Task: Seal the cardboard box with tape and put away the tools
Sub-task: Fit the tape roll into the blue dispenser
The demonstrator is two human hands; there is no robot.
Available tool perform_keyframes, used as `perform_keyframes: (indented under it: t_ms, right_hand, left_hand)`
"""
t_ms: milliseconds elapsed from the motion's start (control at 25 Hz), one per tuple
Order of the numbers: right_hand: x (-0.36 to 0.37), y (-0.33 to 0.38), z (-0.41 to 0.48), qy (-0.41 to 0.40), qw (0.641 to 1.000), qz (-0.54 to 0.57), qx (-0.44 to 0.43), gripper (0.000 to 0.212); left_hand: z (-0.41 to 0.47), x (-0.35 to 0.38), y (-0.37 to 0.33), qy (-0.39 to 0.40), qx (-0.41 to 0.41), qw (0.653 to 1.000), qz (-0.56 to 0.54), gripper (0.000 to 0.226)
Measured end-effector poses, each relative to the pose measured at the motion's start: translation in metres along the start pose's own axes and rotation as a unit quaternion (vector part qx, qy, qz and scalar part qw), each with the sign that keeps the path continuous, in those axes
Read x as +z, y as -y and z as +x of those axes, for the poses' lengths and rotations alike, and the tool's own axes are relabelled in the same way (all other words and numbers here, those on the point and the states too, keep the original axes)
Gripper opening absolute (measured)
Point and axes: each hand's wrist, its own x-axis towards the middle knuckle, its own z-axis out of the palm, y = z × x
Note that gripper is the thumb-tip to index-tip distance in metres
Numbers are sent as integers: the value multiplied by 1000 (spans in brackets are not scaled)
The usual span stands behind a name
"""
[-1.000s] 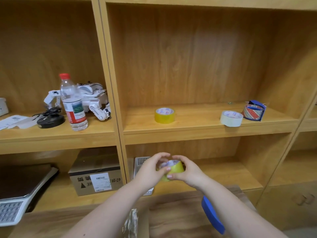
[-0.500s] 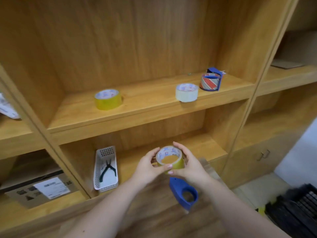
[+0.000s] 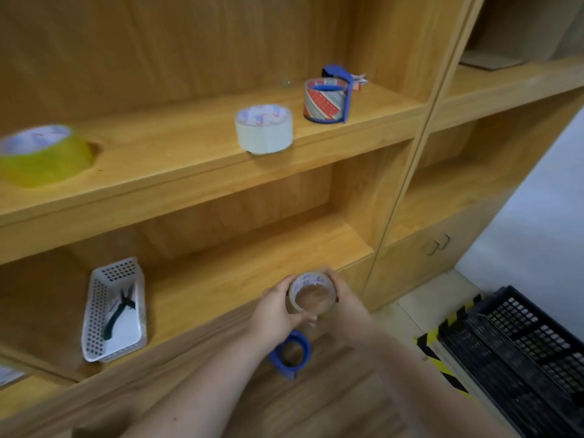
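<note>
A roll of tape (image 3: 312, 294) with a white printed core is held between both hands in front of the lower shelf. My left hand (image 3: 274, 314) grips its left side and my right hand (image 3: 346, 303) grips its right side. Just below the hands a blue tape dispenser frame (image 3: 292, 355) lies on a wooden surface (image 3: 316, 406). No cardboard box is in view.
The upper shelf (image 3: 189, 172) carries a yellow tape roll (image 3: 44, 156), a white tape roll (image 3: 264, 129) and a striped roll in a blue dispenser (image 3: 327, 98). A white perforated basket (image 3: 113, 308) with black pliers sits on the lower shelf. A black crate (image 3: 518, 346) stands on the floor at right.
The view has swung right and closer to the shelves. Both hands still hold the tape roll, now tilted so its core faces up more.
</note>
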Motion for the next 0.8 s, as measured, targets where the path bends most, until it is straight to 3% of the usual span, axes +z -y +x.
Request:
perform_keyframes:
  t_ms: [120, 280, 800]
  right_hand:
    - [1, -39, 13, -16, 998, -30, 45, 76]
    - [13, -82, 28, -31, 993, -66, 92, 97]
    - [44, -146, 50, -47, 986, -90, 129, 99]
  left_hand:
    - [25, 35, 8, 29, -14, 999, 35, 99]
    - [54, 70, 26, 76, -39, 996, 39, 99]
    - [97, 117, 66, 133, -46, 982, 126, 104]
